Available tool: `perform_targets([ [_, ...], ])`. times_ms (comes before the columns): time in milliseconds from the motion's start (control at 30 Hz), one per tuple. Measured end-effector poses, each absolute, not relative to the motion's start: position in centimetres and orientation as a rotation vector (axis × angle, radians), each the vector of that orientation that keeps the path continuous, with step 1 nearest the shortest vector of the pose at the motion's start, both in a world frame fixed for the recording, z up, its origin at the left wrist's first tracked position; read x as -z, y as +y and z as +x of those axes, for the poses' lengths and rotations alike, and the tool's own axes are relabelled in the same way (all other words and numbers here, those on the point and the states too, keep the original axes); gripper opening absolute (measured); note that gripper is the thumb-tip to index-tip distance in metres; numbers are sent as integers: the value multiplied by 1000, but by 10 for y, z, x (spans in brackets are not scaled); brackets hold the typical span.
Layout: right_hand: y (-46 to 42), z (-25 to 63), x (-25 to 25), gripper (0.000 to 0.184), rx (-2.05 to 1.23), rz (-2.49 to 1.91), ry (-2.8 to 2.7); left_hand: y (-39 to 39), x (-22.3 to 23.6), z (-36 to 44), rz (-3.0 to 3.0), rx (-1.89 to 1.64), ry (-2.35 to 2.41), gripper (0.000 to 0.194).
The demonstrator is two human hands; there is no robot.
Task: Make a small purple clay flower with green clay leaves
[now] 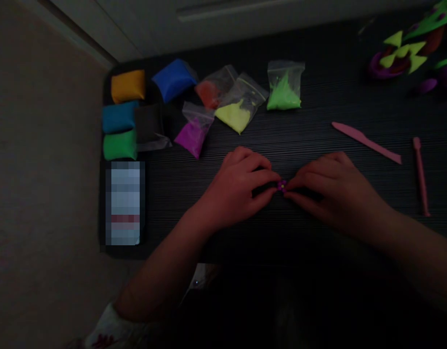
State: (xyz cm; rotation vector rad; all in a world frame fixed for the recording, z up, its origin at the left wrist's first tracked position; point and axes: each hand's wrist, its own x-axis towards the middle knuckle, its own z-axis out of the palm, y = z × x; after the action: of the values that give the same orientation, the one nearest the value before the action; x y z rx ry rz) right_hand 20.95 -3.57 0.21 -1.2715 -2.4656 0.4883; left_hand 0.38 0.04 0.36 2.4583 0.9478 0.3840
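Apparently mostly formed, perhaps only unsmoothed, a tiny flower (282, 186) is pinched by the left hand (241, 186) and right hand (332, 186), left of the pink knife (368, 143).

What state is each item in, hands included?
Left hand: pinching flower
Right hand: fingertips on flower
Small purple flower: held between fingertips
Pink knife: lying unheld
Pink stick tool: lying unheld
Light green bag: part-filled, seal unclear
Yellow bag: part-filled, seal unclear
Purple bag: part-filled, seal unclear
Red bag: part-filled, seal unclear
Orange pack: plump
Blue pack: plump
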Motion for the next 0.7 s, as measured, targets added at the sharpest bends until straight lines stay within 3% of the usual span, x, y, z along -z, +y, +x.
perform_targets([
  [700,-34,213,-1,13,-448,-1303,-2482,-1,-3,4,2454,-419,955,24],
])
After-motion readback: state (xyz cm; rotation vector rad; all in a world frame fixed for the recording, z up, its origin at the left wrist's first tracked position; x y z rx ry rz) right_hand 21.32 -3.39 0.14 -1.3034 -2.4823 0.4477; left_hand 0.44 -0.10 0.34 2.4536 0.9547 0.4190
